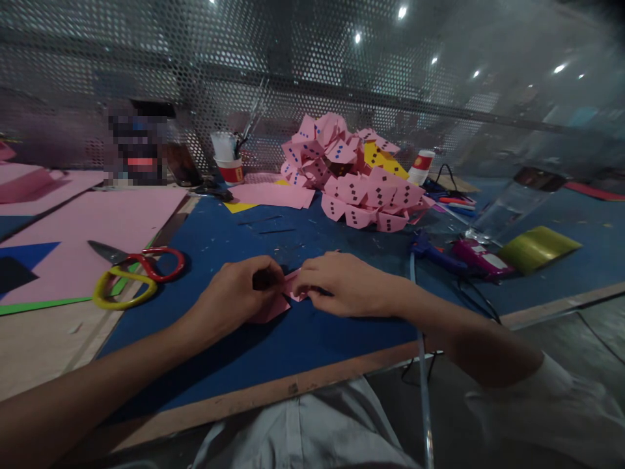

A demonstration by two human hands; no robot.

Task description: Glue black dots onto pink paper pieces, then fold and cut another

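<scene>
A small piece of pink paper with cut or folded edges lies on the blue table surface, partly covered by my fingers. My left hand is closed on its left part, thumb and fingers curled together. From the other side, my right hand pinches the right part of the same paper, its fingertips bent down onto it. Both hands rest low on the table, with their fingertips almost meeting. How the paper is folded under the fingers is hidden.
Scissors with red and yellow handles lie at left on pink sheets. Behind stand patterned pink paper constructions and a paper cup. At right are a glue gun, its glue stick crossing the table edge, and a clear bottle.
</scene>
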